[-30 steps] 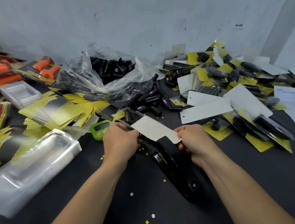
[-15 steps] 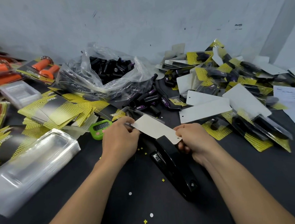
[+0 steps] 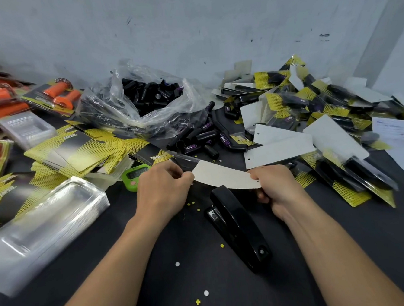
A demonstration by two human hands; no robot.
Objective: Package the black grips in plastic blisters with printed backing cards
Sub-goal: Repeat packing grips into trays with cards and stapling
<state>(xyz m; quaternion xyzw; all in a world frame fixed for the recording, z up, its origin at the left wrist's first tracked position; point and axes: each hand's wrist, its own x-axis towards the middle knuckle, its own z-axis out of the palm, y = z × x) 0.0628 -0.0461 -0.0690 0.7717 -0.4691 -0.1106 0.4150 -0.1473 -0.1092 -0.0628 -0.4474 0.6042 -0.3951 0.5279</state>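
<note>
Dark bench (image 3: 348, 250) under both hands. Open bag holding black grips (image 3: 153, 94) beyond fingers (image 3: 186, 177). Clear blister stack (image 3: 44, 225) left of left hand (image 3: 161, 192). Black stapler (image 3: 238, 225) just nearside, between hands. Bowed backing card (image 3: 224, 176), white side up: left fingers pinch left end, right hand (image 3: 277, 186) fingers grip right end.

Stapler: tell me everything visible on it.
The stapler is glossy black and plastic-looking, with a long rounded top arm, a round stud near its near end and bare metal at its left side. It lies diagonally on the dark table, its far end below the held card; contact there is unclear.
</note>
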